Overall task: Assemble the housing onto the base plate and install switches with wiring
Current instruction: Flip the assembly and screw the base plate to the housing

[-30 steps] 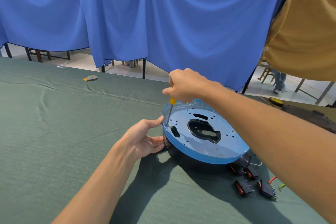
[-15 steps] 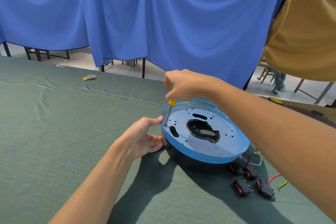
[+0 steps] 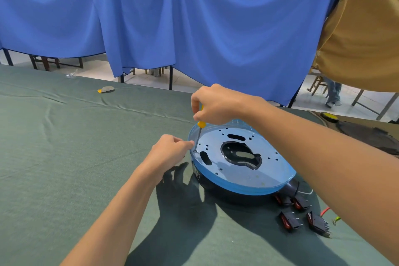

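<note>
A round silvery base plate with a blue rim (image 3: 271, 171) lies on top of the black housing (image 3: 216, 187) on the green table. My right hand (image 3: 213, 103) grips a small yellow-handled screwdriver (image 3: 199, 130) held upright, its tip on a screw at the plate's left edge. My left hand (image 3: 169, 151) hovers above the table with curled fingers, thumb and forefinger pinching the plate's rim beside the tip. Several black rocker switches (image 3: 289, 219) lie loose in front right of the housing, with red and green wires (image 3: 325, 210) beside them.
A small grey and yellow object (image 3: 105, 89) lies near the table's far edge. A yellow and black roll (image 3: 329, 115) and dark material (image 3: 367, 138) sit at the right. Blue curtains hang behind; a person's legs (image 3: 333, 95) stand beyond.
My left hand has left the housing's side, risen and curled its fingers at the plate's rim. The right hand has stayed on the upright screwdriver, shifting its grip slightly.
</note>
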Tool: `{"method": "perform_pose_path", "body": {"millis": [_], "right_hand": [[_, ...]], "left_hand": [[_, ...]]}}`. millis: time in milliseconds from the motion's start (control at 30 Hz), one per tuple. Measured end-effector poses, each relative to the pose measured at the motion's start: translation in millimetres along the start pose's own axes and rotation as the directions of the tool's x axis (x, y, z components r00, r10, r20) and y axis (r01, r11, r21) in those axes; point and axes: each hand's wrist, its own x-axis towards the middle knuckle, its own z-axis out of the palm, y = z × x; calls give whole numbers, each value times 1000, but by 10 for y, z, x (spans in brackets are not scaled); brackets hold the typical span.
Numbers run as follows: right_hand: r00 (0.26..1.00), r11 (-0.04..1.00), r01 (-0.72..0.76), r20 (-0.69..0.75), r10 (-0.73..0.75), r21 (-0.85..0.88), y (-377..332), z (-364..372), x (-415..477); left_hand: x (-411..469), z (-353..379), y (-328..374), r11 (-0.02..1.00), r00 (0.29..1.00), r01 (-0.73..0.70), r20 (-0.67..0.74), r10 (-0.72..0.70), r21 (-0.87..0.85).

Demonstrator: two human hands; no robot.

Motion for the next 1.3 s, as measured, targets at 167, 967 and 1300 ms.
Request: {"method": "perform_pose_path", "body": {"millis": [167, 967, 1300], "right_hand": [[1000, 999, -4, 9, 4, -50, -56, -6, 44], [973, 969, 106, 223, -55, -222, -287, -156, 330], [966, 979, -194, 164, 201, -57, -303, -106, 298]], "left_hand": [[-37, 17, 13, 980, 970, -190, -144, 195, 50], [214, 26, 29, 829, 853, -378, -194, 485, 412], [119, 210, 12, 835, 719, -458, -426, 550, 305]]}}
